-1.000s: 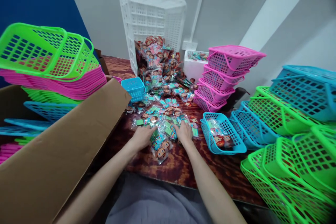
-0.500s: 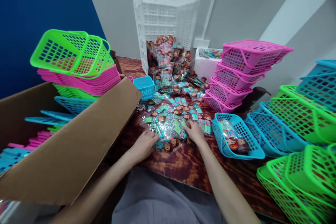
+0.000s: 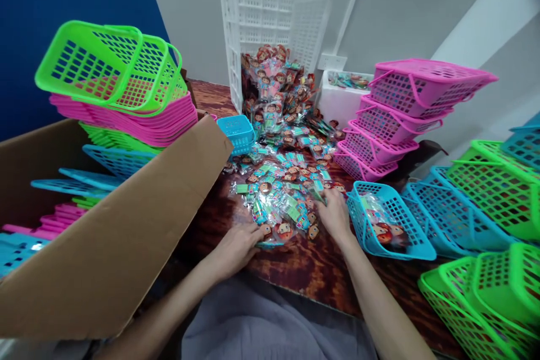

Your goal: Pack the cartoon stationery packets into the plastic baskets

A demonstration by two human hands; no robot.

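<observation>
A heap of clear plastic packets [image 3: 291, 180] with printed doll figures and green-and-blue pieces covers the middle of the table. At its near left edge, my left hand [image 3: 240, 244] has its fingers closed at the side of a doll-face packet [image 3: 283, 229]. On the heap's right side, my right hand [image 3: 334, 214] is closed around a small packet with green in it [image 3: 317, 194], partly hidden by the fingers. Just right of that hand stands a blue basket [image 3: 386, 244] with several doll packets [image 3: 386, 230] inside.
A white crate [image 3: 270, 5] lies tipped at the back, packets spilling from it. Pink baskets [image 3: 405, 95] are stacked behind right; green baskets [image 3: 485, 287] and blue baskets [image 3: 459, 214] stand far right. On the left, a cardboard box [image 3: 139, 236] holds nested baskets. A small blue basket [image 3: 238, 135] stands behind its flap.
My right hand has shifted right and now pinches a small packet. My left hand has moved slightly nearer to me along the heap's edge. The whole view has tilted a little.
</observation>
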